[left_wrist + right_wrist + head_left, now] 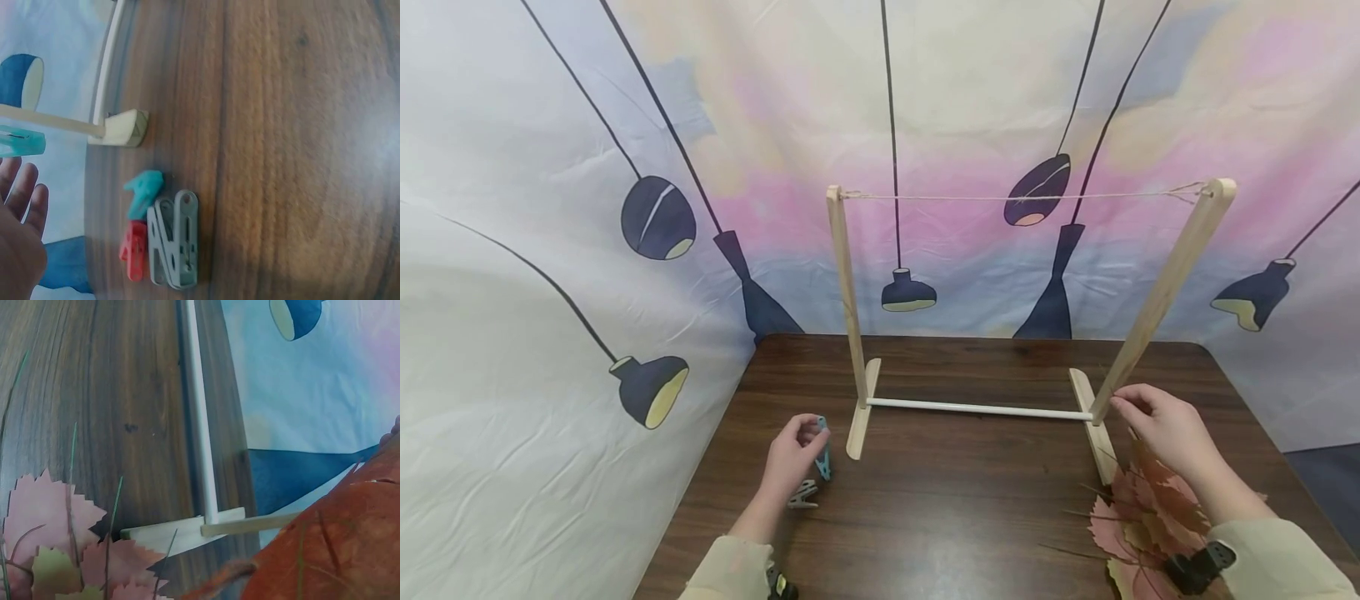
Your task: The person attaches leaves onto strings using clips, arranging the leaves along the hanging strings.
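Note:
In the head view, my left hand (792,457) pinches a blue clothespin (823,454) above the table's left side. The left wrist view shows that clothespin (22,142) at its left edge. Below it lie grey clothespins (181,244), a red clothespin (134,250) and a teal clothespin (145,192). My right hand (1172,429) is beside the foot of the right post, thumb and fingertips together. A large orange-red leaf (337,531) hangs from its fingers, close to the right wrist camera. Several pink and yellowish leaves (53,519) lie beneath.
A wooden stand with a left post (847,300), a right post (1165,292) and a white rod (977,408) stands on the brown table (947,500). A thin string (970,198) joins the post tops. Behind hangs a printed cloth (790,167).

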Motion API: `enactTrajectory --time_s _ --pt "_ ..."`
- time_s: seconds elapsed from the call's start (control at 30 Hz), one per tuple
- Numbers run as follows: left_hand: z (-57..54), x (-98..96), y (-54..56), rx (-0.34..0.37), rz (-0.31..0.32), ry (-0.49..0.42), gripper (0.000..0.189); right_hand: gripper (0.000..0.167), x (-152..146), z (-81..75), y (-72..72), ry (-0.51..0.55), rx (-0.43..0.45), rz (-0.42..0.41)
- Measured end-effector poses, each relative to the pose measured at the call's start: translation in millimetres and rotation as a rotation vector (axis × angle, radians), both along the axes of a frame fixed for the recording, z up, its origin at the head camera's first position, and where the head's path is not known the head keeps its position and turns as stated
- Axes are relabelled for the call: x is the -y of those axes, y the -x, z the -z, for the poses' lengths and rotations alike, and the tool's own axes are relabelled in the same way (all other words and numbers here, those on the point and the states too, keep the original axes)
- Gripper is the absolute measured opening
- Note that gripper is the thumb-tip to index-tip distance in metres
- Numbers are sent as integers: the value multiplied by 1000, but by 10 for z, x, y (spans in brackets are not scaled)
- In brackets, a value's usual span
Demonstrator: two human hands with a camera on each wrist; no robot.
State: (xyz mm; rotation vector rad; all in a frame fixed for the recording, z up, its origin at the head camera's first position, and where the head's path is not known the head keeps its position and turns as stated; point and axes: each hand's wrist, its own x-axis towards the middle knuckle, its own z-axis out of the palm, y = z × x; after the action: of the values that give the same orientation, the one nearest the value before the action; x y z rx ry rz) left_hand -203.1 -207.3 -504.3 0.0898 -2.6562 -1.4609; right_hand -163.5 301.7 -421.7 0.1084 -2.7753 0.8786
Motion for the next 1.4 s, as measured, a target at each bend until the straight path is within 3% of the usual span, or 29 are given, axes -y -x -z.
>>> enactTrajectory --time_s 0.27,0.5,0.9,1.1,1.4 --pt "-88 -88 -22 16 -11 -40 31 28 49 -138 -24 44 -9 -2" --pt "-129 -135 -4 -40 0 -42 30 30 108 -241 -31 72 25 7" --pt "-272 -197 29 -67 20 -34 30 31 278 -244 -14 85 38 -32" --pt "-385 -235 45 -84 37 -59 28 33 391 -253 7 104 44 -49" --pt "-587 -327 91 -188 87 -77 26 37 472 -293 68 120 68 -76"
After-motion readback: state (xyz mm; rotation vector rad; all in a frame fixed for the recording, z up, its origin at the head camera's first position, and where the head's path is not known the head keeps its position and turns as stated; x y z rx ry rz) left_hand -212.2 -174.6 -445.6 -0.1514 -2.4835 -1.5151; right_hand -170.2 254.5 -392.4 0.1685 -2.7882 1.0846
